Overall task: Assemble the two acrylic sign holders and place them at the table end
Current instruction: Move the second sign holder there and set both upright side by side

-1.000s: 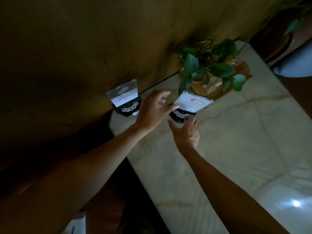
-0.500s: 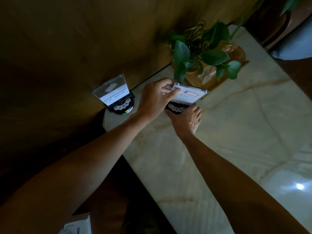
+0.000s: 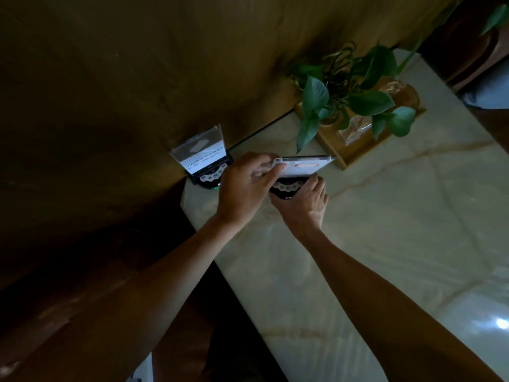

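since the earlier frame both hands have closed in: left hand (image 3: 245,186) grips the acrylic panel (image 3: 303,168), right hand (image 3: 305,199) clasps its black base (image 3: 285,188); next, seat the panel squarely.

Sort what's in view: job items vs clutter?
Job:
- first sign holder, standing at the table corner
- second sign holder, left hand on its panel, right hand at its black base

Clutter:
- potted plant on wooden tray

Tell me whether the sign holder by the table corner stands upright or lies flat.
Upright: the corner sign holder stands untouched on its black base, panel leaning slightly back.
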